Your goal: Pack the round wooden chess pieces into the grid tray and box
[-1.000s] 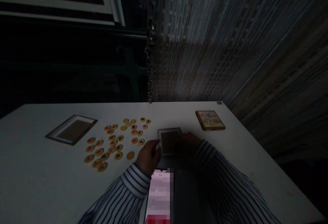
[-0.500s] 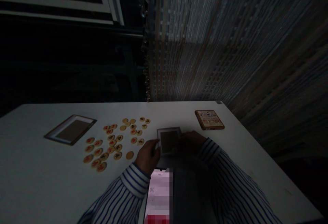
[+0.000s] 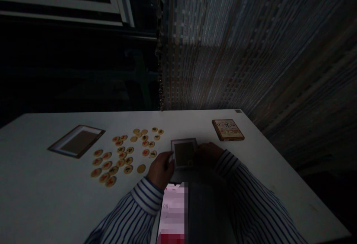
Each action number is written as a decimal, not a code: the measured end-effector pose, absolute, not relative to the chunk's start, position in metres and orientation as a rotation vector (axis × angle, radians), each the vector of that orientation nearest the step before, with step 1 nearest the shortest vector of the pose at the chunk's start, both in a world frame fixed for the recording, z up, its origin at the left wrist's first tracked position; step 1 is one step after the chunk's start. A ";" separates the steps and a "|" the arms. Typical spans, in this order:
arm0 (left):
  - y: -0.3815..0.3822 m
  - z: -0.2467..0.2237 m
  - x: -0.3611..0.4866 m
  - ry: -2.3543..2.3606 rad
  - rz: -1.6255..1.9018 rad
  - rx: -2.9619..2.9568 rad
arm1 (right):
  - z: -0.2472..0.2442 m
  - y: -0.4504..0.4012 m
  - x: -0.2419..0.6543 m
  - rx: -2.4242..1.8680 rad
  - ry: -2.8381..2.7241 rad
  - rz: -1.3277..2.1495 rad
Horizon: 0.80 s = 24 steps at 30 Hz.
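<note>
A small open box (image 3: pixel 184 154) with a light rim and a dark inside lies between my hands. One round piece (image 3: pixel 190 163) shows in its lower right corner. My left hand (image 3: pixel 160 169) grips the box's left edge between thumb and fingers. At the box's right side is my right hand (image 3: pixel 208 154), in deep shadow; its fingertips are too dark to make out. Round wooden pieces (image 3: pixel 121 155) with red or black characters, several of them plain side up, lie spread to the left of my left hand.
A framed tray (image 3: pixel 52 148) lies on the left of the white table (image 3: pixel 55 199). A flat printed box (image 3: pixel 228 129) sits at the back right. A lit phone (image 3: pixel 171 210) is at the near edge. A string curtain (image 3: pixel 212 50) hangs behind.
The round piece in the box's lower right corner now shows more clearly. Both hands have stayed almost where they were, beside the box.
</note>
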<state>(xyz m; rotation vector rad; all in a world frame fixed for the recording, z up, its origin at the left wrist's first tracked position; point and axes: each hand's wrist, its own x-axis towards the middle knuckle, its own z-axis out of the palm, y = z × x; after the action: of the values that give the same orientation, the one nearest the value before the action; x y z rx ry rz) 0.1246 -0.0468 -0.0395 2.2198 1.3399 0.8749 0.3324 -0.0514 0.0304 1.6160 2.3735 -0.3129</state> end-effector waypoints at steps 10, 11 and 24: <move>-0.047 -0.042 0.124 1.359 0.881 2.223 | 0.032 -0.051 0.332 1.604 2.350 -0.324; -0.047 -0.042 0.124 1.354 0.883 2.228 | 0.032 -0.052 0.332 1.608 2.355 -0.320; -0.048 -0.037 0.125 1.366 0.856 2.233 | 0.032 -0.053 0.332 1.630 2.392 -0.352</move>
<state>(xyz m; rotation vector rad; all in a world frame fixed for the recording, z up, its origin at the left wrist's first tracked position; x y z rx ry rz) 0.1249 -0.0481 -0.0369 2.2332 1.3658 0.8556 0.3316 -0.0531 0.0323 1.6301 2.3922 -0.3518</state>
